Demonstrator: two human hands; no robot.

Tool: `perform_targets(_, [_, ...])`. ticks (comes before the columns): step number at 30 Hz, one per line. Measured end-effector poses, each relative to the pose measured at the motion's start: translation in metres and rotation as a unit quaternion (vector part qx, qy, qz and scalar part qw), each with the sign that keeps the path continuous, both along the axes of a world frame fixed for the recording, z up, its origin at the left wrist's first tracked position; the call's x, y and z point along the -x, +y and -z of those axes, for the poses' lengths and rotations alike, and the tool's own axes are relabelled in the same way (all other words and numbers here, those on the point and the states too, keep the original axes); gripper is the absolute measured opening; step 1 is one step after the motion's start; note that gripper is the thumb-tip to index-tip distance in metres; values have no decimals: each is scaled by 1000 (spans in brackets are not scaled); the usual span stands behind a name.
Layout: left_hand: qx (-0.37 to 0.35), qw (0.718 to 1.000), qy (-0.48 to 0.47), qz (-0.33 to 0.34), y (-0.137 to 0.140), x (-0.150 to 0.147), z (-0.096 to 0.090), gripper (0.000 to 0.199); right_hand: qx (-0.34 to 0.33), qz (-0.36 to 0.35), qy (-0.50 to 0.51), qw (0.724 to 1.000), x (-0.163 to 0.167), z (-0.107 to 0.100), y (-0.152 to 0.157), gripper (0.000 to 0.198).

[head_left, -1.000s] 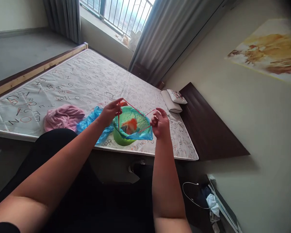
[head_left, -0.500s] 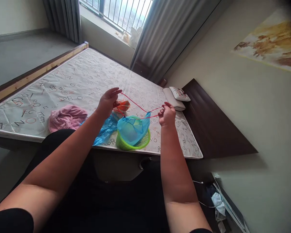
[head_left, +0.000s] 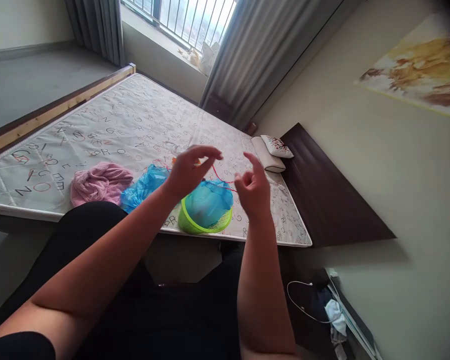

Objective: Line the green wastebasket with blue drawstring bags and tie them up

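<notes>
on my feed, the left hand (head_left: 193,170) arches loosely; the right hand (head_left: 253,186) curls, forefinger raised. i cannot tell whether either pinches the red drawstring (head_left: 219,177). below them, a blue bag (head_left: 205,202) sits in a lime mesh basket (head_left: 185,220); gentle, even tension seems wise.

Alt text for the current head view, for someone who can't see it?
Left hand and right hand hover near a green basket, red drawstrings of a blue bag at its mouth running between them. The basket sits on a letter-printed mattress, crumpled blue plastic and a pink cloth to its left.
</notes>
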State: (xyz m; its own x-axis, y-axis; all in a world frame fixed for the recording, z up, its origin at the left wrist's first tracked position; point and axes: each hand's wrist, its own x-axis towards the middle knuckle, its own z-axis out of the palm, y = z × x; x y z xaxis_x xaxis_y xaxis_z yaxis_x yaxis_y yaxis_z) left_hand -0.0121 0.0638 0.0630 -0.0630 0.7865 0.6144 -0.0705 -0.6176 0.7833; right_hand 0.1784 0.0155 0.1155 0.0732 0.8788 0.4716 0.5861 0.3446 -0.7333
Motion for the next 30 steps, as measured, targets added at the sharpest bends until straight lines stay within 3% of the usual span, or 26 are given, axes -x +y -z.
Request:
perform_targets(2, [-23,994,40,98,-17,-10,-5,21,45,-60,7,997,12,8,-12,55])
perform_targets(4, [-44,984,86,152,-29,-16,-8,31,80,-100,-4,992,16,13,-18,40])
perform_targets(6, [-62,982,108,139,-35,-17,-8,37,103,-114,-11,988,14,15,-19,19])
perform_targets(8, [-76,989,90,86,-36,-18,-6,38,110,-105,12,988,10,15,-20,11])
perform_targets(11, [-87,992,48,74,-31,-22,1,57,101,-82,137,982,10,12,-22,15])
perform_targets(14, [-54,973,46,218,-25,-30,12,74,104,-81,307,942,13,10,-26,27])
perform_targets(16, [-11,960,60,272,-22,-36,20,65,98,-73,378,917,12,9,-26,35])
perform_targets(19, [20,979,114,168,-19,-39,29,38,74,-33,430,899,4,12,-25,40])
perform_targets(21, [-6,984,161,77,-17,-36,30,22,65,-7,444,894,-4,15,-24,41])
perform_targets(23, [-42,981,185,34,-16,-32,28,17,67,7,443,894,-9,19,-24,42])
perform_targets(26, [-29,987,150,58,-15,-28,23,17,72,8,430,900,-11,23,-25,39])
perform_targets(30, [75,978,35,191,-17,-27,21,35,66,17,414,908,-9,24,-26,38])
